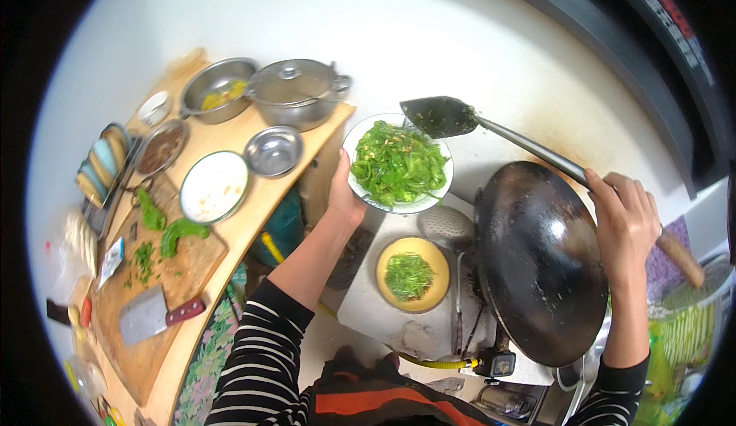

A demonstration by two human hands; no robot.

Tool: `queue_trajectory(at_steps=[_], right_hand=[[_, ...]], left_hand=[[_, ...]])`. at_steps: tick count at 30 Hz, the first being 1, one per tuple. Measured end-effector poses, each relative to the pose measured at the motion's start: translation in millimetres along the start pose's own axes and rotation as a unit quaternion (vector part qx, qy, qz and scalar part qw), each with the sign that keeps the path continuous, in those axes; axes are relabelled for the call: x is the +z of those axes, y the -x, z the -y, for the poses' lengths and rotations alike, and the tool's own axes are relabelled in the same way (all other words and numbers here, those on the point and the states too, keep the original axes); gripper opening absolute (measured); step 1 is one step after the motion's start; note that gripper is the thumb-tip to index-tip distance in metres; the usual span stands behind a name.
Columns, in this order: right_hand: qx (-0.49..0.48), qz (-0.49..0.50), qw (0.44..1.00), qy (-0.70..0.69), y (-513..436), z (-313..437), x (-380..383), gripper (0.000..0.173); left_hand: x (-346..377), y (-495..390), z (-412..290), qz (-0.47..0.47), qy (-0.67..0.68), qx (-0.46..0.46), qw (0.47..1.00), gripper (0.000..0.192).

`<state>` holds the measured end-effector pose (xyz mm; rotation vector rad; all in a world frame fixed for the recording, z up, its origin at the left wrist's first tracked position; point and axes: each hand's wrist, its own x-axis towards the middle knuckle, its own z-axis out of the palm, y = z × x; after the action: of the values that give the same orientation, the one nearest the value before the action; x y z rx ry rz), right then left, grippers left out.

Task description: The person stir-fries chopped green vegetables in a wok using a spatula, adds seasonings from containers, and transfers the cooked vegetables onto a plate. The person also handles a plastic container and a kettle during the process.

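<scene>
My left hand (347, 193) grips the rim of a white plate (405, 208) heaped with cooked sliced green peppers (397, 164), with pale bits on top. My right hand (624, 219) holds a wok spatula by its metal shaft (535, 149), its wooden handle end jutting out past the wrist. The dark spatula blade (440, 116) reaches over the plate's far right edge, with food bits stuck to it. Below my right hand, a blackened wok (537, 265) sits on the stove, its inside bare but for small scraps.
A yellow bowl of shredded greens (440, 291) and a perforated skimmer (445, 224) rest left of the wok. On the wooden table lie a cleaver (144, 314), green peppers (181, 236) and a chopping board (138, 368). Nearby stand a lidded pot (293, 89) and a white enamel dish (214, 184).
</scene>
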<state>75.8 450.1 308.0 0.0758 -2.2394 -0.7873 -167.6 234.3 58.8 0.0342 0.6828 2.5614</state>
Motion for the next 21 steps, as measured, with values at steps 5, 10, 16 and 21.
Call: queue_trajectory(at_steps=[5, 10, 16, 21], right_hand=[[-0.056, -0.057, 0.996, -0.046, -10.3, 28.8, -25.3, 0.034], [0.136, 0.156, 0.923, -0.325, 4.3, 23.5, -24.9, 0.037], [0.105, 0.226, 0.751, -0.612, -4.3, 120.4, -27.8, 0.040], [0.065, 0.235, 0.649, -0.721, -17.8, 223.4, -55.8, 0.032]], left_hand=[[-19.4, 69.9, -48.4, 0.008, 0.063, 0.077, 0.995, 0.054], [-32.8, 159.2, -78.2, -0.134, 0.015, 0.104, 0.985, 0.063], [-27.6, 340.0, -137.6, -0.297, -0.035, 0.260, 0.918, 0.068], [-82.8, 447.5, -191.4, -0.411, -0.087, 0.314, 0.851, 0.068]])
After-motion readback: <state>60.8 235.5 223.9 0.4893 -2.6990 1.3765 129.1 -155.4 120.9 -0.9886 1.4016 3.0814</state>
